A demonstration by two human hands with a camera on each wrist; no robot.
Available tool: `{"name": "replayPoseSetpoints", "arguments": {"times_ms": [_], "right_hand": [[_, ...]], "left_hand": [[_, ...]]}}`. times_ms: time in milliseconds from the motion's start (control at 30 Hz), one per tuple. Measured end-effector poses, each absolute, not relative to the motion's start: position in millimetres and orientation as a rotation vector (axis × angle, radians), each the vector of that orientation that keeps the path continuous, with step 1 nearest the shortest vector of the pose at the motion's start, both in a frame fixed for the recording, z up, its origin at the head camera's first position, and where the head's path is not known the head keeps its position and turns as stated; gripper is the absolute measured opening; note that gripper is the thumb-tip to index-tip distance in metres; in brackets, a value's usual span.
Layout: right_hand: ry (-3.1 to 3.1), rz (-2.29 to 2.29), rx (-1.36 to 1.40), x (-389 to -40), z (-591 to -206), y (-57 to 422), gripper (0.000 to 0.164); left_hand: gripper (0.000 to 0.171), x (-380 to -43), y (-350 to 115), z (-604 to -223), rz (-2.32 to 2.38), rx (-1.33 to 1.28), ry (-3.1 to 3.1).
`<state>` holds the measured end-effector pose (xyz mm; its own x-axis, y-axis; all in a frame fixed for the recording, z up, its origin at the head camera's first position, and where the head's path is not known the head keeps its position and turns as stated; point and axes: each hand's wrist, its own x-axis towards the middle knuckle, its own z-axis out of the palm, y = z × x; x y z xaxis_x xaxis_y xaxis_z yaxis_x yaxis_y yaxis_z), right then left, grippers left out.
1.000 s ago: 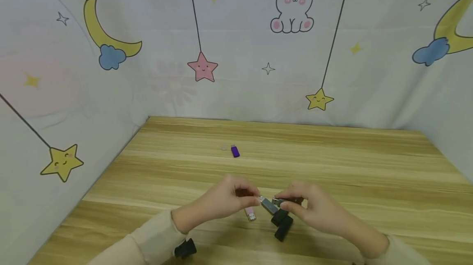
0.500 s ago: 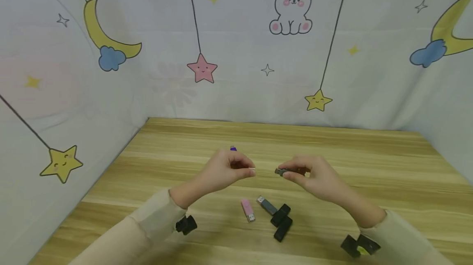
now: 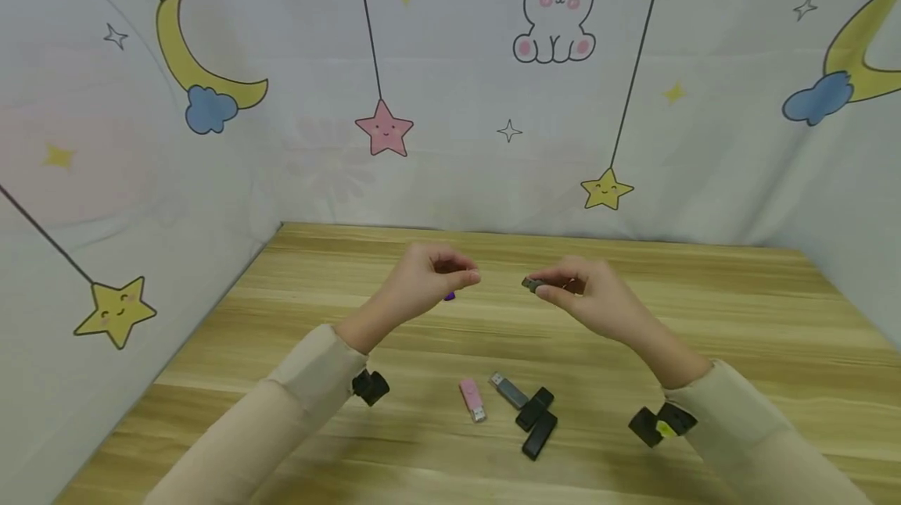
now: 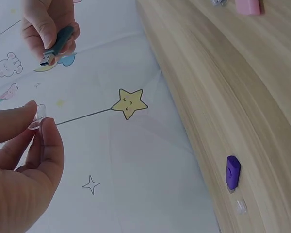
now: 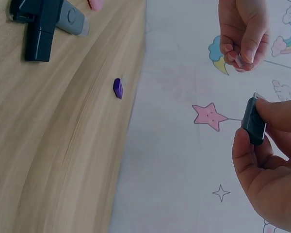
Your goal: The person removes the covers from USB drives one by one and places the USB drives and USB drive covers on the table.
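Note:
Both hands are raised above the table, a short gap apart. My left hand (image 3: 425, 282) pinches a small clear plastic cap (image 4: 40, 114) between thumb and fingers. In my right hand (image 3: 591, 295) is a dark USB flash drive (image 5: 254, 121), held by thumb and fingers with its bare metal connector pointing left. A purple flash drive (image 4: 233, 171) lies on the table, mostly behind the left hand in the head view. Close to its connector lies another clear cap (image 4: 241, 207).
Nearer on the wooden table (image 3: 281, 442) lie a pink flash drive (image 3: 472, 400), a grey flash drive (image 3: 508, 390) and two black flash drives (image 3: 540, 436), one touching the grey one. A printed cloth (image 3: 457, 177) hangs behind the table. Each sleeve has a black device at the wrist.
Both hands have risen and moved away from me, from beside the grey drive toward the back of the table. They keep the clear cap and dark flash drive, and the left hand now covers most of the purple drive.

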<state>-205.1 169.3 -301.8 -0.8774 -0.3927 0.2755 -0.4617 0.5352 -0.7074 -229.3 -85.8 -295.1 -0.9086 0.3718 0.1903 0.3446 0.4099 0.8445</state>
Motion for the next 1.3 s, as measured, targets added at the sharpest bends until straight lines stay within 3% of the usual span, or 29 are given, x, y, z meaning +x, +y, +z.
{"name": "replayPoseSetpoints", "arguments": {"times_ms": [300, 1300], "right_hand": [[-2.719, 1.337, 0.617, -230, -301, 168, 0.026], [-2.701, 1.705, 0.309, -301, -334, 144, 0.036]], "left_hand": [[0.019, -249, -82, -294, 1.591, 0.515, 2.604], [0.019, -304, -61, -325, 1.558, 0.504, 2.652]]}}
